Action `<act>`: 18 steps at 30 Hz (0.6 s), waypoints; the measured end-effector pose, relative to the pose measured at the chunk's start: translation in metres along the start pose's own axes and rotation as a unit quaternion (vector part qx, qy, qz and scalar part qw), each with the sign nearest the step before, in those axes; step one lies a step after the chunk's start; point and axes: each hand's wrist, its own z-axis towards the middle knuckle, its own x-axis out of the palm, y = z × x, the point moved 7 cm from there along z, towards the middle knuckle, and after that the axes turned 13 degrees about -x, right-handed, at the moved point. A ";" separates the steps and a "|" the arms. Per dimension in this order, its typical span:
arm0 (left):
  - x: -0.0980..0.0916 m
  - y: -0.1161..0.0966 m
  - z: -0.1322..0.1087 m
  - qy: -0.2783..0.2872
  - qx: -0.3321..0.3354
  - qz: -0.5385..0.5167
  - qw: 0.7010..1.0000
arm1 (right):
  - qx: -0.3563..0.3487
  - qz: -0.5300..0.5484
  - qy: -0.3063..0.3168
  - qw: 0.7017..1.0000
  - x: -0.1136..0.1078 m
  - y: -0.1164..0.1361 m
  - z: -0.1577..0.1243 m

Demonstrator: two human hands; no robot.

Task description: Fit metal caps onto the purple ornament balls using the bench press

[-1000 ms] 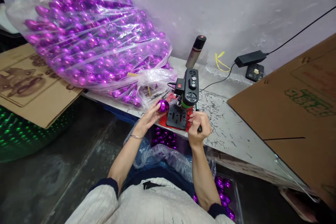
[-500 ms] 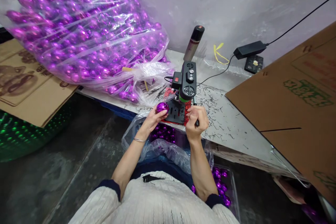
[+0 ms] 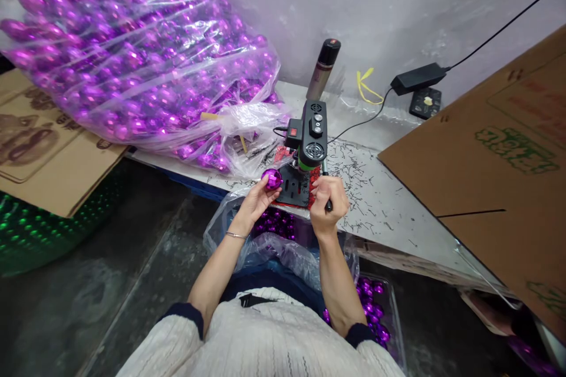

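Note:
A shiny purple bauble rests in the fingers of my left hand, just left of a small black bench press. My right hand is wrapped round the press's lever handle, whose black grip shows below the fist. Under the press head lies a slotted black base plate on a red mat. Below my hands, more purple baubles lie in an open clear plastic bag.
A big clear bag of purple baubles fills the back left. Behind the press stands a spray can. Black scraps litter the table. Cardboard boxes lean at right; a power adapter sits by the wall. A tray of baubles is low right.
The whole view has shifted slightly. The bauble has turned a little in my left fingers; my right hand keeps its hold on the lever.

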 end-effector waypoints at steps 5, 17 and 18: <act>0.012 -0.007 0.010 -0.080 0.171 0.203 0.961 | 0.000 -0.003 0.004 1.000 0.000 -0.001 -0.001; 0.047 -0.008 0.015 -0.082 0.298 0.462 0.832 | -0.004 -0.008 0.009 1.000 0.000 0.000 -0.002; 0.048 -0.007 0.016 -0.079 0.301 0.458 0.833 | -0.005 -0.007 0.010 1.000 0.000 0.001 -0.002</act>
